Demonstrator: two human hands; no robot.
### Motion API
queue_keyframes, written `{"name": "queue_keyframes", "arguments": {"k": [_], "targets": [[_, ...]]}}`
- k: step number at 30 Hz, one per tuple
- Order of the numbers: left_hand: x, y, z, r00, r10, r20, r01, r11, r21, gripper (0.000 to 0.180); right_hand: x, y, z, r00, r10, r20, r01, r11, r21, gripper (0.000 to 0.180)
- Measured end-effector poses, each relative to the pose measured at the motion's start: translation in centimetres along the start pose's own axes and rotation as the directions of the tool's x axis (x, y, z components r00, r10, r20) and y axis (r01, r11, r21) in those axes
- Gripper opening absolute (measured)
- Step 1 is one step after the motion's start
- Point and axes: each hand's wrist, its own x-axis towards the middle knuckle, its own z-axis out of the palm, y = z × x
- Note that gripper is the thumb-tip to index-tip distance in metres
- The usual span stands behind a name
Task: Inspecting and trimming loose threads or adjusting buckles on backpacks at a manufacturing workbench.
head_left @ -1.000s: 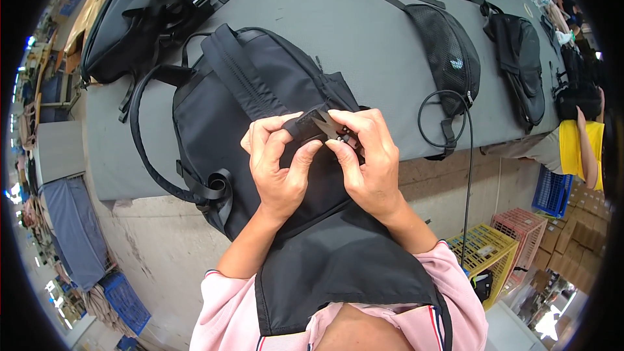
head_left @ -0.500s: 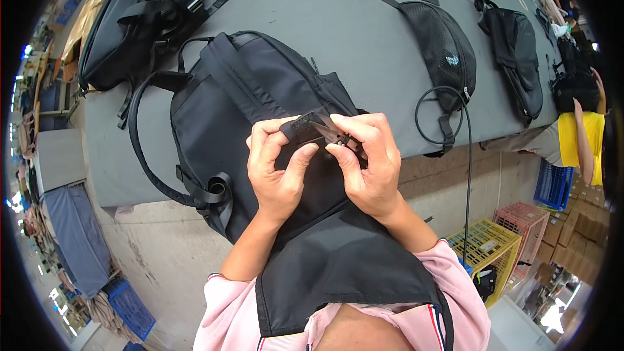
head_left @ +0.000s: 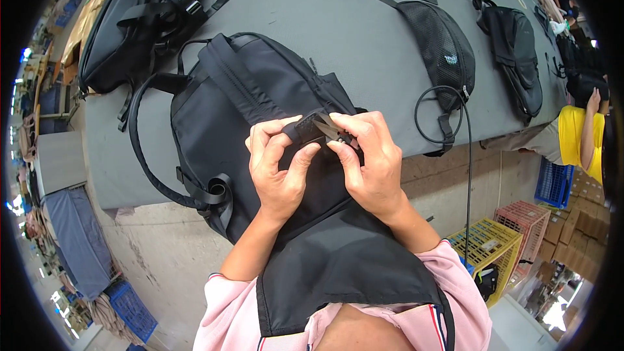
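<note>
Black nylon backpack point(head_left: 260, 123) is lying on the grey desk point(head_left: 351, 19); left hand point(head_left: 276, 169) is pinching its strap tab point(head_left: 302, 131) taut while right hand point(head_left: 370, 156) is gripping small thread snips point(head_left: 330, 127) against it.

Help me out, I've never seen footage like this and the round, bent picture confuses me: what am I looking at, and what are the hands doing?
The picture comes from a wide fisheye camera worn on a person's head, looking down, so straight edges curve. The two bare hands are that person's own. The left hand pinches a black strap end of the backpack lying on the grey table. The right hand holds small thread snips against it. Also on the table: another backpack and two black waist bags. A second person in yellow stands at the right.
</note>
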Motion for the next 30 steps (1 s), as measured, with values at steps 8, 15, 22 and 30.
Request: {"name": "queue_keyframes", "arguments": {"k": [8,15,22,30], "targets": [[0.2,0.7,-0.1,0.994,-0.087,0.061,0.089,0.996,-0.024,0.021,-0.6,1.2,1.0,0.998,0.052,-0.047,-0.038,0.966,0.257,0.032],[1.5,1.1,0.1,0.97,-0.203,0.133,0.231,0.938,-0.259,0.021,-0.1,1.7,1.4,0.977,0.21,0.014,-0.176,0.779,0.601,0.028],[2.8,2.6,0.2,0.95,-0.213,0.229,0.219,0.976,0.001,0.019,0.3,2.3,-0.2,0.981,0.189,0.041,-0.19,0.902,0.389,0.022],[-0.5,1.0,1.2,0.928,-0.193,0.317,0.244,0.961,-0.128,0.01,0.4,-0.4,-1.0,0.979,0.136,0.152,-0.202,0.745,0.636,0.02]]}}
